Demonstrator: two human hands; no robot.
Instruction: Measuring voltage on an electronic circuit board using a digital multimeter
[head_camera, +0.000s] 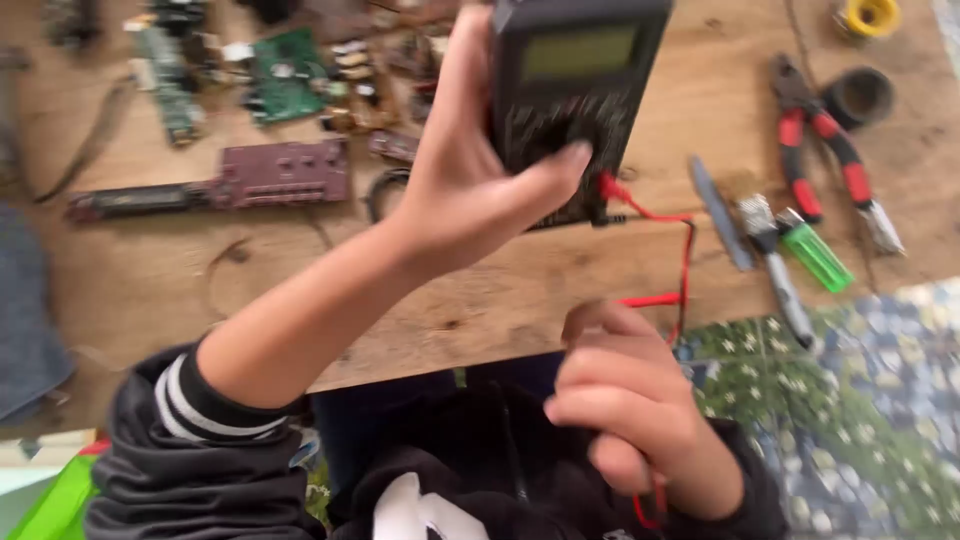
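Head view, L to R: well left of the grip, a maroon circuit board (280, 173) w/ a dark strip attached lies flat on the wooden table (480, 290), and a green circuit board (287, 72) sits among assorted small parts just beyond it, none touched by either hand. Left hand (470, 180) is raised off the table and closed around a dark multimeter (570, 90), thumb pressed on the front near the dial, fingers wrapped behind; meter is held tilted, display side toward the camera, and the display appears blank as far as can be told. Below the grip, red test leads (680, 240) are already plugged into the meter's lower edge and loop down toward the right hand (625, 400), which is curled shut on a red lead near the lap; whether a probe tip is pinched can't be told, blur too heavy. Right of the grip, a grey blade-like tool (720, 210), a green-handled screwdriver (815, 255) and red-handled pliers (825, 150) lie untouched on the table. Judged progress: meter picked up and leads connected, so setup seems done; no probe is seen touching any board, so no measuring looks begun yet, and dial setting can't be read.
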